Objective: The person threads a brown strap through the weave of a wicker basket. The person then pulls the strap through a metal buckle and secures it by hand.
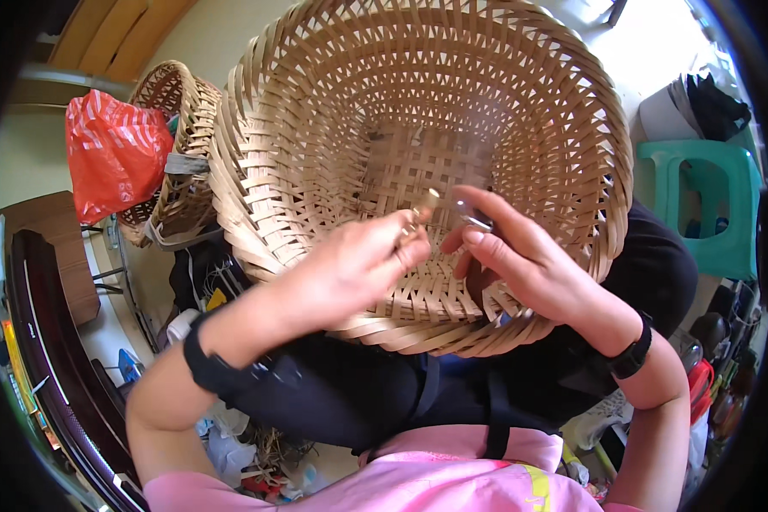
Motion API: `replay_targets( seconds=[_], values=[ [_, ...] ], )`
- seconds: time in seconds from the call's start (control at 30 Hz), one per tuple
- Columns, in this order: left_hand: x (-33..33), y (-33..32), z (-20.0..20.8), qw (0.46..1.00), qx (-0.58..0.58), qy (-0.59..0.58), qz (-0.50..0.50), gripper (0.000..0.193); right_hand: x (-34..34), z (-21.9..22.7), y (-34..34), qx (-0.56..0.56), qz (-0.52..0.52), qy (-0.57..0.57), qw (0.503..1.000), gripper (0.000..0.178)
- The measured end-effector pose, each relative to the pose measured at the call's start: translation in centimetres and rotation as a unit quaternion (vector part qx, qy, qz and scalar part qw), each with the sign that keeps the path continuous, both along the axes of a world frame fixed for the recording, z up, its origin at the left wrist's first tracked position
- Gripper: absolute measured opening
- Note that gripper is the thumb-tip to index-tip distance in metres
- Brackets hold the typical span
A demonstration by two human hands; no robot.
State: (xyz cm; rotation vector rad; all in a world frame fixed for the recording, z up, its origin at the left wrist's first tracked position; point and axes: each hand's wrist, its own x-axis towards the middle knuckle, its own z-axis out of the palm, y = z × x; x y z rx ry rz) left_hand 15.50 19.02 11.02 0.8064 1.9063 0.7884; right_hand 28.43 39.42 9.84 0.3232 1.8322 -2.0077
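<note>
A large woven basket [563, 162] of pale tan strips rests on my lap, its opening facing up. Over its near part, my left hand [358, 260] is closed around a small brass-coloured piece [433, 196] with a light tip; its exact kind is unclear. Just to the right, my right hand [520, 252] curls its thumb and fingers around a small shiny object [478, 224], partly hidden and blurred. The two hands are close together but apart. Beneath them shows the basket's flat lattice bottom [427, 162].
To the left stands another woven basket [198, 111], with a red plastic bag [115, 154] beside it. A green plastic stool [734, 205] is at the right. Shoes [710, 328] and clutter lie at the right edge; a dark long case [51, 341] stands at the left.
</note>
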Motion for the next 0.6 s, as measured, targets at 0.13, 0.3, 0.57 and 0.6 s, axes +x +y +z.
replay_targets(
  seconds=[0.13,0.3,0.57,0.6],
  values=[
    [2.8,0.2,0.3,0.995,0.038,0.095,-0.019,0.043,0.1,0.2,-0.8,0.066,0.018,0.034,0.997,0.053],
    [3.6,0.1,-0.6,0.964,0.128,0.232,-0.038,0.037,0.4,0.9,-0.9,0.079,0.015,0.042,0.996,0.051],
    [3.2,-0.3,0.0,0.959,0.177,0.222,0.021,0.023,0.4,1.1,-0.9,0.02,0.023,0.071,0.997,0.049],
    [3.3,-0.3,0.0,0.947,0.194,0.256,0.016,0.022,0.4,1.0,-0.9,0.008,0.024,0.068,0.997,0.049]
  ],
)
